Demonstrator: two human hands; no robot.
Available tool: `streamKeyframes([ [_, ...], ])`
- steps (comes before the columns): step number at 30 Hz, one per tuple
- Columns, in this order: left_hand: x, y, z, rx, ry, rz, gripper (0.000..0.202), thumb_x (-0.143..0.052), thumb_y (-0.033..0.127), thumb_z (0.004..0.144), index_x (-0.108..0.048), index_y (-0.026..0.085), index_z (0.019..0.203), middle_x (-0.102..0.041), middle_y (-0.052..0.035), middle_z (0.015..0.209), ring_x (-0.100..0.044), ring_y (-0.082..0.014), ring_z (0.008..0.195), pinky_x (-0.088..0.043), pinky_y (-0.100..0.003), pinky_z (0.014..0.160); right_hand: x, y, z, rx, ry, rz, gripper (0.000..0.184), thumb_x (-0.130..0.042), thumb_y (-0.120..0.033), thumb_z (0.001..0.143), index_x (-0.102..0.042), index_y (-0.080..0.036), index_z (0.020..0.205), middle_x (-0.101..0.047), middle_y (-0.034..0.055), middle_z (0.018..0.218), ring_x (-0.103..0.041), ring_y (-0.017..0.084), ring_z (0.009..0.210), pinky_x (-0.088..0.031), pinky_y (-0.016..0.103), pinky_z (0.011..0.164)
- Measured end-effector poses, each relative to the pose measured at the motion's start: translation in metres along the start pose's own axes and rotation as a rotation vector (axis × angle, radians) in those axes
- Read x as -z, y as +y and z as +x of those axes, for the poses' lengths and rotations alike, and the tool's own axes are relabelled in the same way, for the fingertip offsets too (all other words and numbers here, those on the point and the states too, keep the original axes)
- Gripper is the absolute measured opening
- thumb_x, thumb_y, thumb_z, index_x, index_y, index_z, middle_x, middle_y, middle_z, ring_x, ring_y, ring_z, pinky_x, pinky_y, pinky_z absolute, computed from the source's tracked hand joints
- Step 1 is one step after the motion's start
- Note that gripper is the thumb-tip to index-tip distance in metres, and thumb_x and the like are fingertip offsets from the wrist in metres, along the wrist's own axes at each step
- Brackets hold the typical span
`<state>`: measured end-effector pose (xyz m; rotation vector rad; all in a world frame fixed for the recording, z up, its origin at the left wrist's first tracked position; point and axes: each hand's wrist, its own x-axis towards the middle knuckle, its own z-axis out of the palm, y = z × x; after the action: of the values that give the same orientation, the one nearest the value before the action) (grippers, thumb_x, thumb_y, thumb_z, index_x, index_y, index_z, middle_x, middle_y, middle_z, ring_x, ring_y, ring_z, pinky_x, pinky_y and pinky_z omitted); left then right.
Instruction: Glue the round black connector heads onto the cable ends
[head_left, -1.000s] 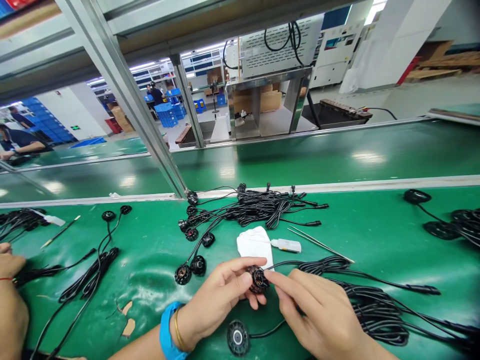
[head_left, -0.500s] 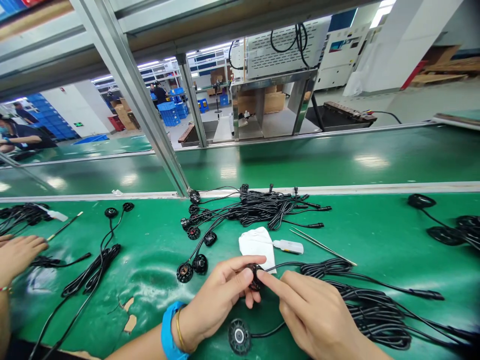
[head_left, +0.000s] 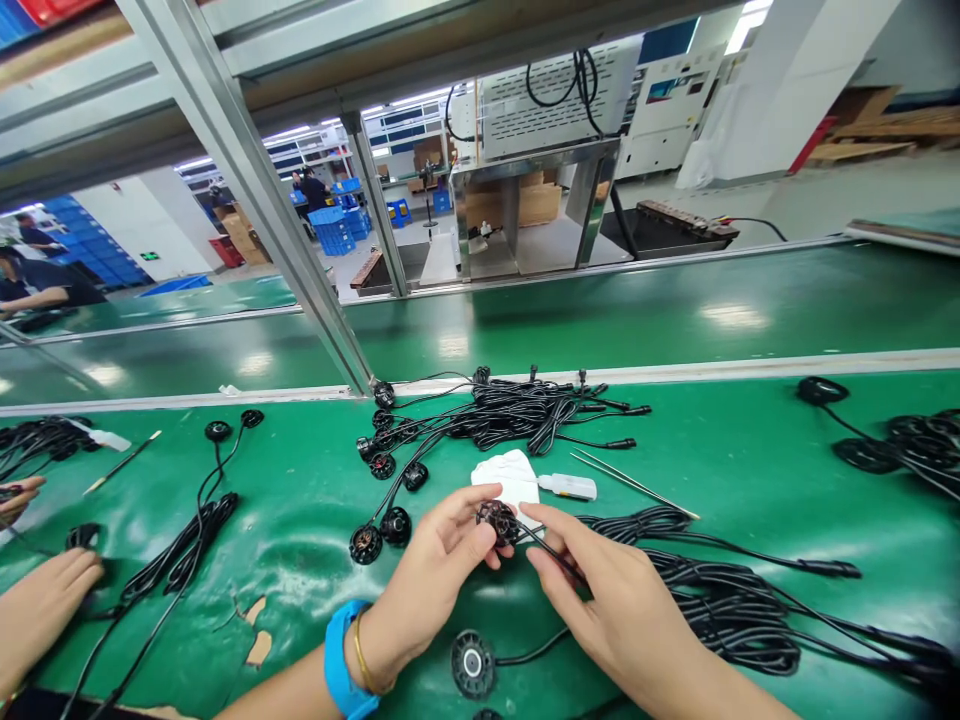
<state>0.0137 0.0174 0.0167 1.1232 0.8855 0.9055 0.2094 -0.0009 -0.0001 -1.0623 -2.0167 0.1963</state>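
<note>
My left hand point(head_left: 431, 585), with a blue wristband, pinches a small round black motor part point(head_left: 497, 521) with copper windings between thumb and fingers. My right hand point(head_left: 611, 600) pinches the black cable point(head_left: 551, 552) that runs out of that part, close beside it. Both hands hover just above the green bench mat point(head_left: 300, 500). A black round cap point(head_left: 472, 663) on a cable lies flat below my hands. A white cloth point(head_left: 506, 475) lies just behind the held part.
A pile of black cables with round ends point(head_left: 510, 415) lies behind. A small white glue bottle point(head_left: 568, 487) and thin tweezers point(head_left: 634, 484) lie right of the cloth. Coiled cable point(head_left: 735, 620) spreads at the right. Another person's hands point(head_left: 41, 600) work at the left edge.
I have lifted the round part slightly and turned it. My right hand slid from the part's face onto its cable. The other person's hand at the left moved down toward the front edge.
</note>
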Motion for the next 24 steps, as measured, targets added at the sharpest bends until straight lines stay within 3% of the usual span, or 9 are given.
streamKeyframes([
  [3,-0.001,0.002,0.001,0.014,-0.005,-0.073,0.037,-0.065,0.033,0.092,-0.063,0.019,0.127,-0.067,-0.0105,0.112,-0.060,-0.0183,0.091,-0.047,-0.029,0.079,0.003,0.000,0.001,0.015,0.104,-0.011,0.012,-0.052,-0.018,0.098,-0.063,-0.018,0.105,-0.061,-0.0009,0.070,-0.056,0.010,0.053,-0.047,0.021,0.054],
  [8,-0.002,0.005,-0.002,0.039,-0.020,-0.111,0.039,-0.070,0.033,0.089,-0.066,0.021,0.126,-0.068,-0.0107,0.117,-0.059,-0.0172,0.089,-0.047,-0.029,0.079,0.009,-0.003,0.000,0.049,0.148,-0.065,0.011,-0.056,-0.015,0.095,-0.066,-0.017,0.092,-0.056,-0.0006,0.067,-0.053,0.010,0.053,-0.042,0.023,0.055],
  [13,-0.002,0.006,-0.003,0.029,-0.014,-0.102,0.039,-0.073,0.032,0.087,-0.067,0.021,0.124,-0.068,-0.0098,0.117,-0.058,-0.0165,0.091,-0.047,-0.028,0.080,0.009,-0.003,-0.002,0.058,0.160,-0.061,0.011,-0.057,-0.012,0.092,-0.065,-0.016,0.088,-0.057,0.0008,0.068,-0.053,0.011,0.056,-0.041,0.025,0.057],
  [16,-0.003,0.006,-0.003,0.064,-0.008,-0.142,0.038,-0.072,0.034,0.088,-0.067,0.019,0.122,-0.068,-0.0085,0.107,-0.059,-0.0143,0.083,-0.047,-0.027,0.076,0.009,-0.003,-0.002,0.079,0.140,-0.088,0.011,-0.056,-0.012,0.093,-0.064,-0.017,0.087,-0.057,0.0008,0.067,-0.053,0.012,0.057,-0.039,0.026,0.057],
  [24,-0.002,0.003,-0.001,0.201,-0.005,-0.207,0.038,-0.071,0.042,0.087,-0.072,0.012,0.111,-0.063,-0.0055,0.087,-0.058,-0.0096,0.064,-0.042,-0.021,0.057,0.013,-0.004,0.000,0.277,0.088,-0.291,0.012,-0.056,-0.015,0.093,-0.067,-0.016,0.098,-0.054,-0.0006,0.064,-0.048,0.013,0.056,-0.034,0.029,0.055],
])
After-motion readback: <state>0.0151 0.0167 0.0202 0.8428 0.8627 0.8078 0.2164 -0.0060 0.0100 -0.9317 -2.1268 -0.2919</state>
